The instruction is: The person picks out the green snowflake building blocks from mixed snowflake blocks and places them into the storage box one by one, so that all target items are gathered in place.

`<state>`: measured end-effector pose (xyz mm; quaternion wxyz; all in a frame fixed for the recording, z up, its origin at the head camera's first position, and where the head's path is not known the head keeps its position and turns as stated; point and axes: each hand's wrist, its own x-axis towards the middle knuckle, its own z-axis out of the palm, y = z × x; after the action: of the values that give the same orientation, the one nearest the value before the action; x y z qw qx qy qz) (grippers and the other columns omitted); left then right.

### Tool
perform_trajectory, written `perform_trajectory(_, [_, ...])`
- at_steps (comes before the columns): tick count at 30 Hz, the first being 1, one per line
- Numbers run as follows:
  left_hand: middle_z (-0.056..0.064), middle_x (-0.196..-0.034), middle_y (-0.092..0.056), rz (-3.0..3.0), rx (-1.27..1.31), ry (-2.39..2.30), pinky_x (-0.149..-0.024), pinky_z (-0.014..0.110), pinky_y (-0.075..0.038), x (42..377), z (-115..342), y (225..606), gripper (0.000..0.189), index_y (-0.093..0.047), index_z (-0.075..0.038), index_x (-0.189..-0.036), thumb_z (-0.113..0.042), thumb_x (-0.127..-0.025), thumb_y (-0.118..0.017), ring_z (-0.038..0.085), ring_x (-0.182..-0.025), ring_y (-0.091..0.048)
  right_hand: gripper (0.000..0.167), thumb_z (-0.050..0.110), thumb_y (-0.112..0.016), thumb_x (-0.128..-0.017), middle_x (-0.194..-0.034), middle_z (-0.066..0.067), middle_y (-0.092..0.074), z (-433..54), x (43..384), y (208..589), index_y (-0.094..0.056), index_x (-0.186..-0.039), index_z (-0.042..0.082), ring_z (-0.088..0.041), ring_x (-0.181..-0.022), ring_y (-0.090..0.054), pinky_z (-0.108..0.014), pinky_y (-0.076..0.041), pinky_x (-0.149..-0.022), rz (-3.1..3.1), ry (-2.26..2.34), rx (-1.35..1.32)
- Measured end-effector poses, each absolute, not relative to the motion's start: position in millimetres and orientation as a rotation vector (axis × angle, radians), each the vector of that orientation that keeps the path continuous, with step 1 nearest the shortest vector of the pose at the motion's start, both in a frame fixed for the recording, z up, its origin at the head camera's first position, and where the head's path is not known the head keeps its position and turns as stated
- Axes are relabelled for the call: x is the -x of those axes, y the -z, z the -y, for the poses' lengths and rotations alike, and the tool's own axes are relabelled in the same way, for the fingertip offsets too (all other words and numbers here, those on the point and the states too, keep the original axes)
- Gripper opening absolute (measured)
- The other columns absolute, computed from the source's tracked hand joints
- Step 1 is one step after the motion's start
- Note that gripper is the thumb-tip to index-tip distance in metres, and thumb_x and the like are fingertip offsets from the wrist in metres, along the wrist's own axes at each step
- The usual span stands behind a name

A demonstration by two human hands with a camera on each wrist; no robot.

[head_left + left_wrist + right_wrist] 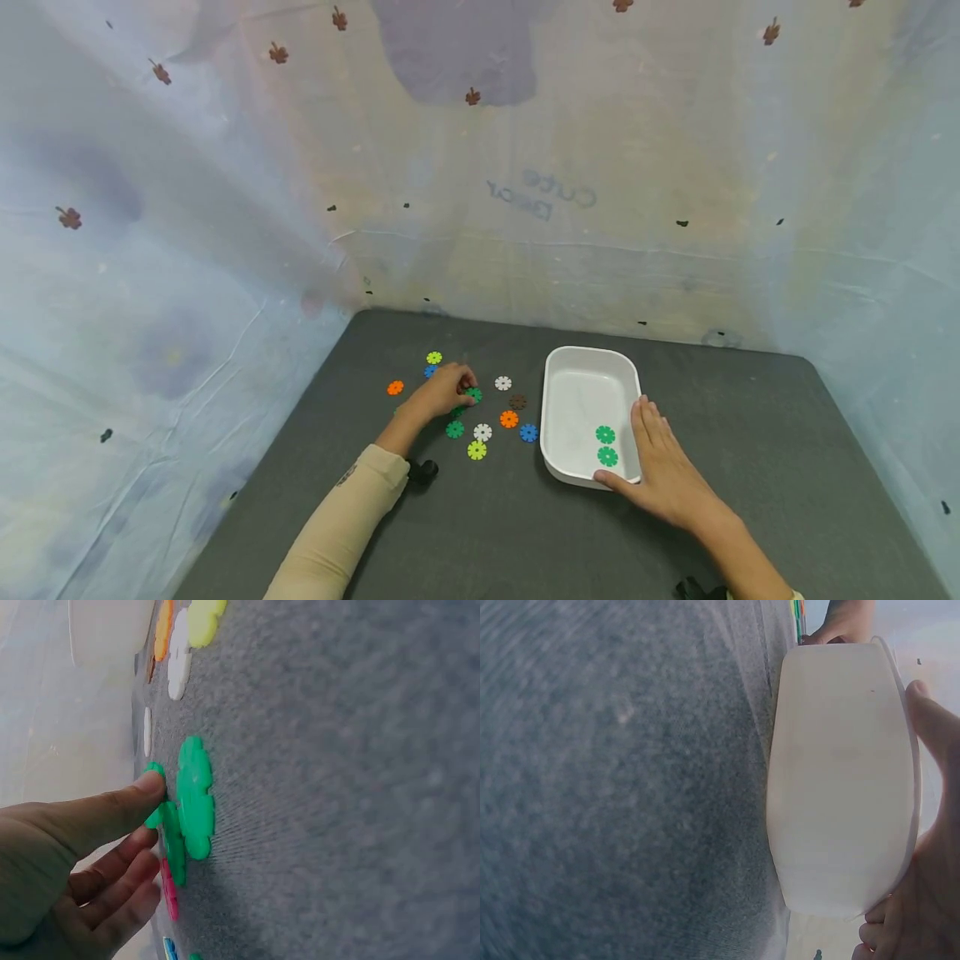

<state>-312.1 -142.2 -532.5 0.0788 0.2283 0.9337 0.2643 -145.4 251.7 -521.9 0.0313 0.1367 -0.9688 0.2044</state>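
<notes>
The left hand [446,390] pinches a green wheel [474,394] toward the table's [510,533] far left corner. The right hand [671,479], fingers straight, touches the white tub's [573,417] right edge. Two more green wheels [605,434] lie inside, near its front right corner.

Bkgd: pale, wrinkled plastic-looking sheet [637,150] behind + on both sides of the tbl [480,533] — horiz crease [562,243] runs above tbl's rear edge. On the sheet: brown leaf-like motifs [278,52], small dk marks [682,223], big lilac patch [461,50] top ctr, mirrored lettering [542,194] mid-rear — top word "Cute". Tbl dk gray, rounded rear corners, grainy surface in both wrist views.
</notes>
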Motion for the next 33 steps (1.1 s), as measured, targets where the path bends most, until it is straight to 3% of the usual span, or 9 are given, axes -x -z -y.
perform_trajectory(4, [0.004, -0.106, -0.064, -2.847, -0.701, -0.724, -0.086, 0.039, -0.054, 310, 141, 535, 0.023, -0.068, -0.013, -0.111, -0.015, -0.095, -0.085, 0.019, -0.095, -0.059, 0.129, 0.072, -0.074, -0.089, -0.176, -0.03, -0.009, -251, 146, 522, -0.013, -0.167, -0.011, -0.045, -0.164, -0.009, -0.062, -0.017, -0.13, 2.979, -0.625, -0.421])
perform_trajectory(14, [-0.001, -0.103, -0.066, -2.788, -0.757, -0.867, -0.084, 0.036, -0.056, 307, 137, 536, 0.018, -0.069, -0.013, -0.113, -0.004, -0.1, -0.077, 0.015, -0.095, -0.063, 0.129, 0.073, -0.073, -0.089, -0.175, -0.031, -0.009, -252, 146, 522, -0.013, -0.166, -0.011, -0.045, -0.164, -0.008, -0.061, -0.015, -0.131, 2.981, -0.627, -0.417])
perform_trajectory(23, [-0.001, -0.113, -0.073, -2.723, -0.792, -0.995, -0.088, 0.034, -0.06, 303, 128, 527, 0.016, -0.073, -0.015, -0.117, -0.008, -0.103, -0.074, 0.015, -0.1, -0.07, 0.129, 0.072, -0.074, -0.089, -0.175, -0.031, -0.01, -252, 146, 522, -0.014, -0.166, -0.012, -0.047, -0.163, -0.01, -0.063, -0.018, -0.129, 2.978, -0.623, -0.423])
perform_trajectory(33, [0.0, -0.118, -0.074, -2.642, -0.851, -1.166, -0.091, 0.036, -0.06, 297, 106, 505, 0.017, -0.075, -0.017, -0.12, -0.011, -0.105, -0.072, 0.016, -0.103, -0.071, 0.13, 0.073, -0.072, -0.09, -0.176, -0.03, -0.006, -252, 145, 522, -0.011, -0.167, -0.011, -0.046, -0.164, -0.007, -0.056, -0.009, -0.133, 2.996, -0.642, -0.416])
